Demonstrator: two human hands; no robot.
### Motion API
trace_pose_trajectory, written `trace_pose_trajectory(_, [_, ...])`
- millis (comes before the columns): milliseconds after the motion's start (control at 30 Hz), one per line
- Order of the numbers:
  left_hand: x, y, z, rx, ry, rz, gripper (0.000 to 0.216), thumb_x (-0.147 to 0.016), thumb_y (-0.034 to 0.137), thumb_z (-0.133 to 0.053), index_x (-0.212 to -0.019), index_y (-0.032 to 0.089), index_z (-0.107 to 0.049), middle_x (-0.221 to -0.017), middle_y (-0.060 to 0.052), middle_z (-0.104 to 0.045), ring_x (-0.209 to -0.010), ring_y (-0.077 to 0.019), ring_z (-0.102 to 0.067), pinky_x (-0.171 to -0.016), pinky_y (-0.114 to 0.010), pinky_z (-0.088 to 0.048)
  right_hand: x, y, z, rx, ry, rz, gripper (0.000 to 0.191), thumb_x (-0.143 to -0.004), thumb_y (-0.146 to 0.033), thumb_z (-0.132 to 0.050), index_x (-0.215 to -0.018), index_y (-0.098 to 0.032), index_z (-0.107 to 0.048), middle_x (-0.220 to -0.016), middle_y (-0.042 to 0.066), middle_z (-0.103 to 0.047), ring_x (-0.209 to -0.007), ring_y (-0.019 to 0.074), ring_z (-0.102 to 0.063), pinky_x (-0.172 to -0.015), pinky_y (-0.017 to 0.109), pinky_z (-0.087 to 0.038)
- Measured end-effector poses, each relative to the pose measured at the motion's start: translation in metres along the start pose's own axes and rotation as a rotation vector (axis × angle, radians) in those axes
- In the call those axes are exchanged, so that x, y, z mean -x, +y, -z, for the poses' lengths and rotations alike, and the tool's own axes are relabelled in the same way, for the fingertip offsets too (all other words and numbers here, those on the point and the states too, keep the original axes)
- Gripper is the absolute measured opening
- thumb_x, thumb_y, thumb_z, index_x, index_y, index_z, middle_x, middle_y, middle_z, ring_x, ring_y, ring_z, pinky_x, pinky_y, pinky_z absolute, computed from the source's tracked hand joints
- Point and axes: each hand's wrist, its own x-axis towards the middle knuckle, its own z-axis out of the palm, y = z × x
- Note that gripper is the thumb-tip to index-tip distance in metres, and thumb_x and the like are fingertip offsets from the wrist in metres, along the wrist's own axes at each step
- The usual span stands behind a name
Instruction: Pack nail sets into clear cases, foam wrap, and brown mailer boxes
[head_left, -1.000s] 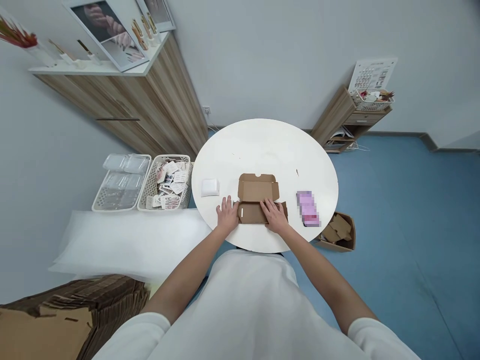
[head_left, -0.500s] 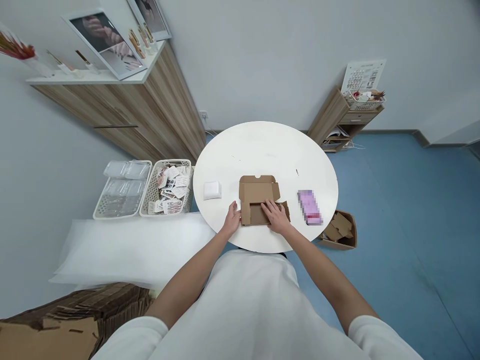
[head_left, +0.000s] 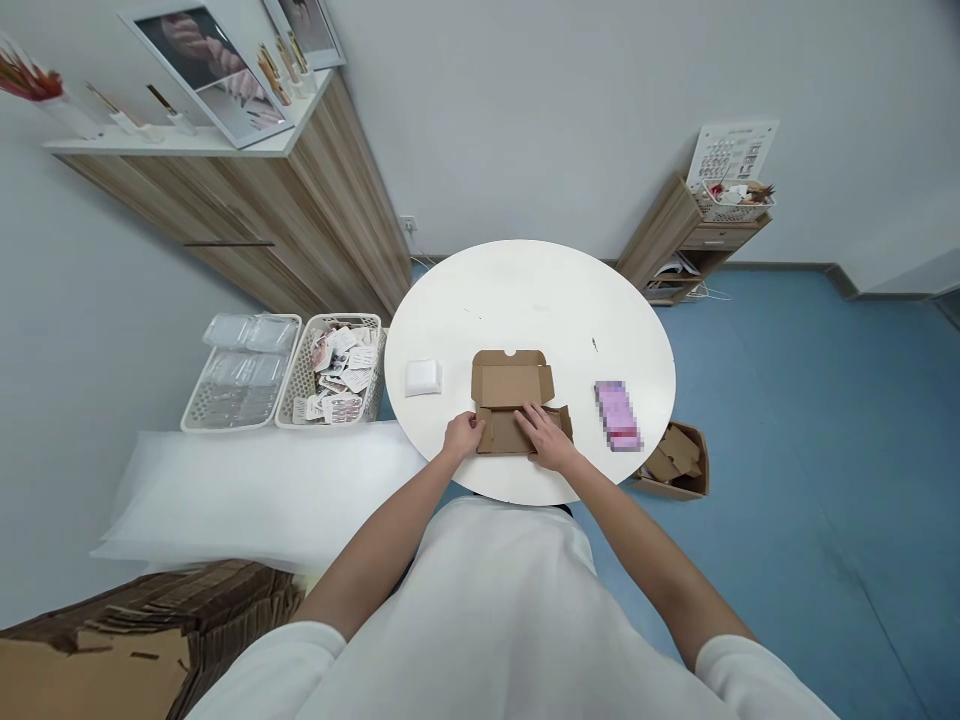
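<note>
Cardboard box (head_left: 512, 400) between both hands

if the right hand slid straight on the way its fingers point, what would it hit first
Probably the open lid of the cardboard box: the right hand lies flat inside it, fingers pointing away and slightly left. Depth is hard to judge.

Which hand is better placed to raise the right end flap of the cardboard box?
Probably the right hand. It lies flat in the cardboard box, just beside the right end flap. The left hand grips the raised left end, on the far side of the box from that flap.
</note>
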Motion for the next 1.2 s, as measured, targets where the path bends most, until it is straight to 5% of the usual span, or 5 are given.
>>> trace_pose_trajectory(500, [0.0, 0.01, 0.0, -0.291, -0.022, -0.049, 0.021, -0.078, 0.025, -0.044, -0.09, 0.016, -0.058, -0.086, -0.009, -0.063, -0.081, -0.0218, -0.059, -0.066, -0.029, -0.043, 0.0, -0.006, 0.005, 0.082, -0.009, -0.054, 0.098, -0.057, -0.036, -0.068, -0.137, -0.02, -0.014, -0.143, 0.014, -0.016, -0.13, 0.0296, -0.013, -0.104, 0.047, -0.007])
trace_pose_trajectory(667, [0.019, 0.006, 0.005, -0.19, -0.002, -0.226, 0.072, -0.072, 0.049, -0.054, -0.129, 0.014, -0.028, -0.114, -0.013, -0.051, -0.09, -0.0201, -0.057, -0.074, -0.029, -0.044, -0.001, 0.001, 0.007, 0.094, -0.006, -0.049, 0.099, -0.056, -0.035, -0.068, -0.137, -0.019, -0.014, -0.143, 0.015, -0.016, -0.13, 0.0305, -0.013, -0.103, 0.048, -0.005])
trace_pose_trajectory(800, [0.026, 0.016, 0.012, -0.357, -0.121, -0.31, 0.111, -0.05, 0.053, -0.071, -0.137, 0.022, -0.009, -0.117, -0.014, -0.045, -0.096, -0.0291, -0.055, -0.076, -0.034, -0.043, -0.002, 0.005, 0.009, 0.104, -0.012, -0.033, 0.101, -0.055, -0.036, -0.069, -0.137, -0.02, -0.013, -0.142, 0.015, -0.017, -0.13, 0.0313, -0.013, -0.103, 0.048, -0.005])
trace_pose_trajectory(1067, [0.008, 0.036, 0.014, -0.48, -0.218, -0.251, 0.116, -0.042, 0.047, -0.076, -0.137, 0.028, -0.012, -0.11, -0.012, -0.05, -0.094, -0.0322, -0.056, -0.075, -0.035, -0.043, -0.002, 0.007, 0.018, 0.067, -0.023, -0.037, 0.103, -0.055, -0.047, -0.067, -0.138, -0.022, -0.01, -0.141, 0.014, -0.018, -0.129, 0.0311, -0.013, -0.103, 0.049, -0.004])
trace_pose_trajectory(1200, [0.008, 0.033, 0.013, -0.452, -0.219, -0.253, 0.113, -0.044, 0.047, -0.074, -0.137, 0.029, -0.013, -0.112, -0.011, -0.049, -0.094, -0.0295, -0.056, -0.075, -0.032, -0.043, 0.027, 0.026, 0.018, -0.029, 0.114, -0.302, 0.091, -0.068, -0.054, -0.051, -0.138, -0.021, -0.003, -0.141, 0.015, -0.014, -0.129, 0.031, -0.012, -0.101, 0.049, -0.012])
